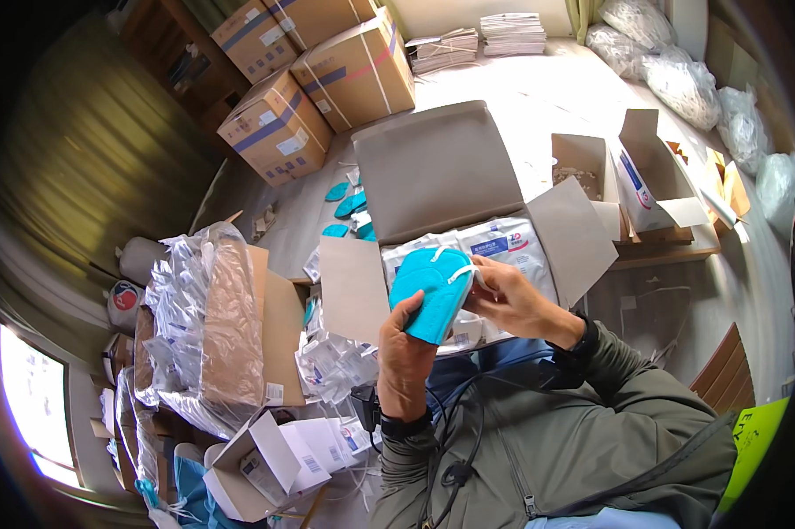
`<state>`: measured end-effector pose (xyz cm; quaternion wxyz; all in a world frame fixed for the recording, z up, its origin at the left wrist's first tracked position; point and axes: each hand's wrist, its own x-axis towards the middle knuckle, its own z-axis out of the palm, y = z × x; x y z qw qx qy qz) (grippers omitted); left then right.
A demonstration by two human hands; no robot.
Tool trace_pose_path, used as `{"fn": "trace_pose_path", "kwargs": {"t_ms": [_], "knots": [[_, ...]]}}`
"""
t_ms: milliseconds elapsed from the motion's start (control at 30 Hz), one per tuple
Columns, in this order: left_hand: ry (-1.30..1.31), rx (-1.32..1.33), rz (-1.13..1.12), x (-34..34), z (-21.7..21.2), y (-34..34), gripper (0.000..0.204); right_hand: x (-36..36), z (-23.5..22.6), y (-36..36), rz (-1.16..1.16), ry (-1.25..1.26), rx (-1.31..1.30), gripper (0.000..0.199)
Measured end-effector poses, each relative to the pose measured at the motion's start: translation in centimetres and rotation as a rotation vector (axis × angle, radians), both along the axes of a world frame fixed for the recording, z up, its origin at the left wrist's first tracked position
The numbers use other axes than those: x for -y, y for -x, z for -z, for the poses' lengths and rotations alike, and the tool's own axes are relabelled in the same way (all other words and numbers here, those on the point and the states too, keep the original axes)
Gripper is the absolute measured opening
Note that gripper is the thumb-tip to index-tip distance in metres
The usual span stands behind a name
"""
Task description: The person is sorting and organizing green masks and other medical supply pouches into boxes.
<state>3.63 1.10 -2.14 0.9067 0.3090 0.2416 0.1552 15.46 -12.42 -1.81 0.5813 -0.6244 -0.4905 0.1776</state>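
A folded teal face mask [433, 291] with white straps is held up in front of me. My left hand [404, 357] grips its lower left edge, thumb up along the side. My right hand [514, 301] pinches the mask's upper right edge near a white strap. Just behind the mask stands an open cardboard box [433, 167] filled with white sealed mask packets [503, 242]. Several loose teal masks [349, 207] lie on the floor to the left of the box's lid flap.
A carton of empty clear wrappers [208, 317] stands at my left, with small white boxes [274, 458] below it. Sealed brown cartons [327, 79] are stacked at the back, open small cartons [627, 176] at right, filled plastic bags [679, 79] along the far right.
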Motion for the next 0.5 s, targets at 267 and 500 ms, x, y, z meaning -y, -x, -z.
{"fn": "trace_pose_path", "kwargs": {"t_ms": [267,500], "knots": [[-0.022,0.571,0.217,0.5,2.5,-0.4,0.055,0.4,-1.6,0.6,-0.162,0.073,-0.303,0.019],[-0.357,0.078,0.302,2.3,-0.1,-1.8,0.041,0.3,0.1,0.6,-0.216,0.182,0.187,0.013]]}}
